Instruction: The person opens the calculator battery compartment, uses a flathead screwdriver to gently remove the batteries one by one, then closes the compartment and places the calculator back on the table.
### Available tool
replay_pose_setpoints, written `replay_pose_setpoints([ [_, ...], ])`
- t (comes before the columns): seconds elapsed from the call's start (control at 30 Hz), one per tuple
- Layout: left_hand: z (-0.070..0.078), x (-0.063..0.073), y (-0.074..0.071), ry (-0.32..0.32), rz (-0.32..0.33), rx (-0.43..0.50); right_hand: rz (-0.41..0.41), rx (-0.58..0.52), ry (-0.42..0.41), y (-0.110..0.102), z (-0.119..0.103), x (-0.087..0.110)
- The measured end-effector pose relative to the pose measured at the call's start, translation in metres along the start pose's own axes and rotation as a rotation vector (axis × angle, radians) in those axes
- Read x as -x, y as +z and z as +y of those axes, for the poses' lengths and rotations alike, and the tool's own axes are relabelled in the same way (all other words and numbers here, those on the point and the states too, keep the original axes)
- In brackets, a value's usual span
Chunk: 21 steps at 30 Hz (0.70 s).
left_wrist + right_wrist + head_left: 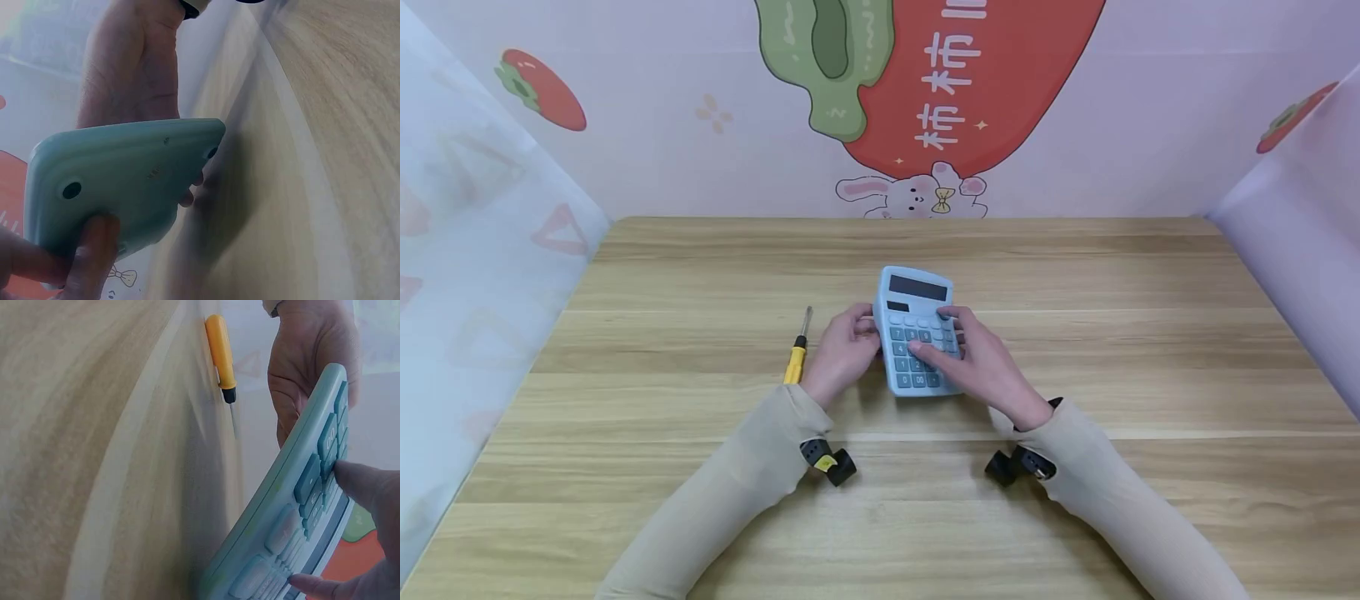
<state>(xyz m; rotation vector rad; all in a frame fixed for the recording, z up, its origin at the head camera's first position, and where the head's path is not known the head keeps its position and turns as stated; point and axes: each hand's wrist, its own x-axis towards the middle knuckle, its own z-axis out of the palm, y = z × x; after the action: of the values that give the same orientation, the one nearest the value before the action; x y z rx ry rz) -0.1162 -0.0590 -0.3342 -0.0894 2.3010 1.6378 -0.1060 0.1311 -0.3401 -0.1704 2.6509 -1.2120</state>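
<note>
A light blue calculator [917, 288], keys and dark display facing up, is held tilted over the wooden table between both hands. My right hand [992, 362] grips its right side, thumb on the number keys and index finger near the upper keys. Fingertips show below its far edge in the left wrist view. At the left edge, my left hand [844, 350] has bent fingers against the calculator. The left wrist view shows a fingertip pressed on the calculator's back [137, 175], near a dark round foot. Beside the left hand lies a screwdriver [795, 360] with a yellow handle.
The wood-grain table [662, 400] spreads around the hands. A printed backdrop [685, 167] with red fruit and a rabbit stands along its far edge, and pale sheets border the left and right sides. Each wrist wears a small black camera.
</note>
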Motion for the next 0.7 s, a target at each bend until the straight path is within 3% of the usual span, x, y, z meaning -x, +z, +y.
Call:
replay_pose_setpoints([
  [0.2, -0.0009, 0.001, -0.0022, -0.023, -0.126, 0.026, -0.024, -0.024, 0.017, 0.001, 0.0009, 0.0002],
  [0.4, -0.0004, 0.0004, -0.0007, -0.033, -0.196, 0.074, -0.04, -0.062, 0.023, 0.0004, 0.0005, 0.0005],
  [0.7, -0.0032, 0.0036, 0.0042, -0.017, -0.288, 0.253, -0.06, -0.124, 0.021, 0.0007, -0.0035, 0.0026],
])
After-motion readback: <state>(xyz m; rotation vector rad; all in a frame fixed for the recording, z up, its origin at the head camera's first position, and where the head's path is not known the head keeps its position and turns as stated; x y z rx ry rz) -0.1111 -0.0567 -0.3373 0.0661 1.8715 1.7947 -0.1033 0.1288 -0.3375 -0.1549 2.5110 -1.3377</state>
